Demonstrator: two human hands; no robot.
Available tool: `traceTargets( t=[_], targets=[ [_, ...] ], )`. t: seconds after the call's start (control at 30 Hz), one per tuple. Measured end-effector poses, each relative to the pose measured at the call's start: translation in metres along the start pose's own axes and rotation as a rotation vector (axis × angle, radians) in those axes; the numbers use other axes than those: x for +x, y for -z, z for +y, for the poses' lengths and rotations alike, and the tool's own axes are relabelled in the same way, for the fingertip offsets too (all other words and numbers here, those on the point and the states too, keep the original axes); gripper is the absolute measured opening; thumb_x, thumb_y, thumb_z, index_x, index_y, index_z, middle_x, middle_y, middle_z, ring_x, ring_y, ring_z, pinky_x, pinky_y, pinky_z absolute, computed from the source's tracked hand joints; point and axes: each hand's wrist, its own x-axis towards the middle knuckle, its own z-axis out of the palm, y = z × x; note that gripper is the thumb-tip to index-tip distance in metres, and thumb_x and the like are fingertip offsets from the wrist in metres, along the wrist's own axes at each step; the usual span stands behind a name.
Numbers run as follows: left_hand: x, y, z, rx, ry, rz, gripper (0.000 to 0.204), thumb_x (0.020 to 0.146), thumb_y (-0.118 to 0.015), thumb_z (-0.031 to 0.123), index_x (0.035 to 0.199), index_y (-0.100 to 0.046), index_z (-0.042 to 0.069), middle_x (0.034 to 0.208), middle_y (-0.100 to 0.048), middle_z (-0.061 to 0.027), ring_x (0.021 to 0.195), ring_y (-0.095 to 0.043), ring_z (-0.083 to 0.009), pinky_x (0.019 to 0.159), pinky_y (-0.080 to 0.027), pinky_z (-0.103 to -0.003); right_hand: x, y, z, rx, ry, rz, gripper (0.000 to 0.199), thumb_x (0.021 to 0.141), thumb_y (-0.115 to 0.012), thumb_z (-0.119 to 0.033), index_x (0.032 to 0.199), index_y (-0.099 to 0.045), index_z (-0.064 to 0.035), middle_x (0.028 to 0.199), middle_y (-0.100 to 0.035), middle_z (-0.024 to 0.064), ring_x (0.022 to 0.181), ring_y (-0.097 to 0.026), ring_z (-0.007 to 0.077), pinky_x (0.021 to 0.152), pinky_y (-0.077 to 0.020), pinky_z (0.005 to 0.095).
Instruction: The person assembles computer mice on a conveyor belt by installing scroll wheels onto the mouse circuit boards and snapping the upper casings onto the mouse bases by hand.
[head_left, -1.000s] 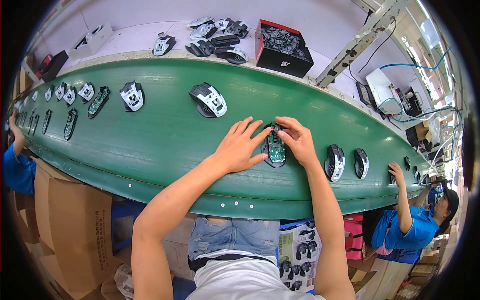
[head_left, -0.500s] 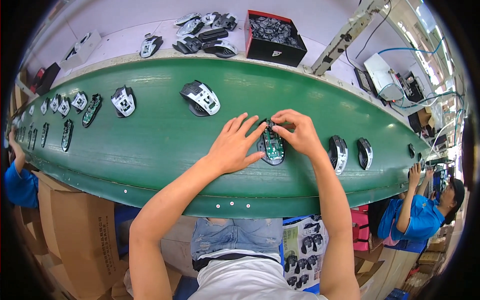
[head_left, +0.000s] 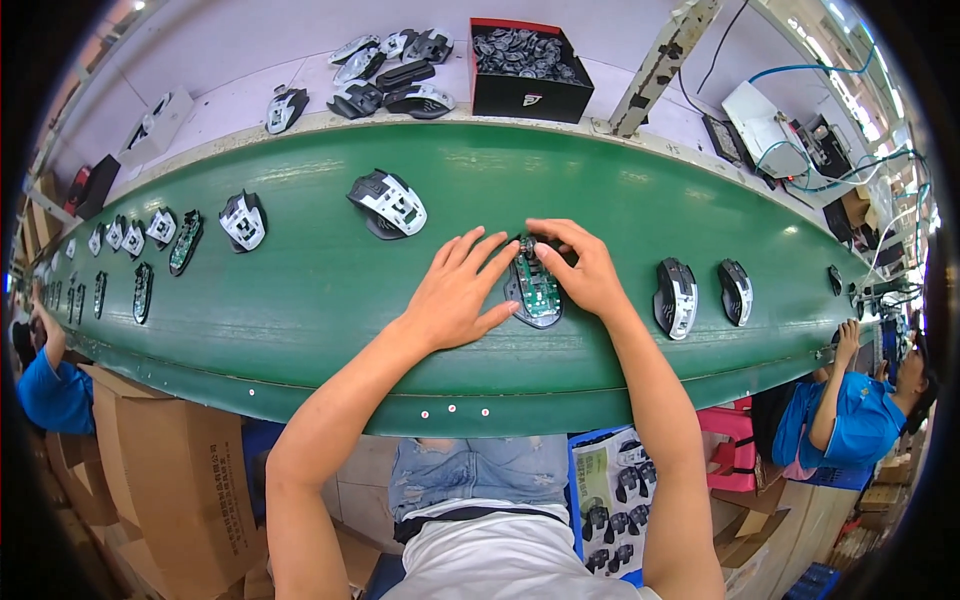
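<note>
In front of me on the green belt lies an opened computer mouse base (head_left: 540,290), its green circuit board facing up. My left hand (head_left: 455,288) rests flat beside it with fingers spread; the index fingertip and thumb touch its left edge. Bent over the base's far end is my right hand (head_left: 588,272), thumb and fingers closed around the dark parts there. Whatever small piece lies between those fingertips is hidden. Nearby on the belt are a black-and-white mouse shell (head_left: 390,204) at the far left and another mouse shell (head_left: 677,298) to the right.
Several shells and circuit-board bases sit along the left belt (head_left: 300,300). More shells (head_left: 390,75) and a black box of small dark parts (head_left: 530,95) occupy the back shelf. A metal post (head_left: 660,65) rises there. A cardboard carton (head_left: 180,470) stands below left; a co-worker (head_left: 850,415) works at right.
My right fingers have shifted slightly nearer my left hand and now cover more of the base's far end. My left hand stays beside the base. The whole view has moved a little.
</note>
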Motion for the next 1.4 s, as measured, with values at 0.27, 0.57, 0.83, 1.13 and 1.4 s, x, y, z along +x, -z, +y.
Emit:
traceTargets(
  t=[0.27,0.57,0.83,1.13,1.4],
  targets=[
    [0.01,0.007,0.003,-0.078,0.031,0.14,0.057,0.081,-0.071,0.018,0.133,-0.055,0.003,0.137,-0.054,-0.0182,0.133,-0.046,-0.038,0.112,-0.034,-0.048,-0.011,0.014,0.019,0.056,-0.085,0.084,0.042,0.082,-0.078,-0.026,0.116,-0.067,-0.0031,0.109,-0.068,0.0127,0.098,-0.067,0.0226,0.086,-0.0538,0.0355],
    [0.011,0.01,-0.101,0.074,0.341,0.188,0.075,0.082,-0.074,0.023,0.15,-0.041,0.015,0.155,-0.036,-0.0145,0.141,-0.035,-0.0396,0.116,-0.027,-0.05,-0.019,0.021,0.036,-0.102,0.029,0.113,0.039,0.082,-0.072,-0.029,0.113,-0.065,-0.006,0.109,-0.065,0.0118,0.106,-0.06,0.0307,0.096,-0.0463,0.0406],
    [0.021,0.013,-0.077,0.087,0.34,0.302,0.071,0.074,-0.08,0.016,0.138,-0.048,0.009,0.142,-0.045,-0.0163,0.127,-0.045,-0.0406,0.108,-0.037,-0.047,-0.014,0.016,0.042,-0.086,0.027,0.145,0.036,0.083,-0.071,-0.026,0.111,-0.065,-0.0045,0.107,-0.065,0.0122,0.103,-0.059,0.0309,0.094,-0.0463,0.0413],
    [0.021,0.019,-0.037,0.382,0.205,0.434,0.076,0.063,-0.085,0.016,0.132,-0.052,0.008,0.144,-0.042,-0.0137,0.131,-0.036,-0.0447,0.11,-0.031,-0.055,-0.009,0.02,0.011,-0.182,0.184,0.438,0.035,0.078,-0.07,-0.017,0.109,-0.061,-0.0042,0.113,-0.06,0.0147,0.109,-0.055,0.0366,0.097,-0.0452,0.045],
    [0.024,0.016,-0.021,0.115,0.049,0.555,0.051,0.077,-0.074,0.006,0.125,-0.056,0.004,0.14,-0.045,-0.0168,0.129,-0.043,-0.0389,0.106,-0.038,-0.047,0.019,-0.048,-0.009,-0.377,0.214,-0.049,0.098,0.068,-0.084,-0.021,0.149,-0.031,-0.0038,0.145,-0.042,0.0227,0.134,-0.042,0.0401,0.111,-0.037,0.0462]
  ],
)
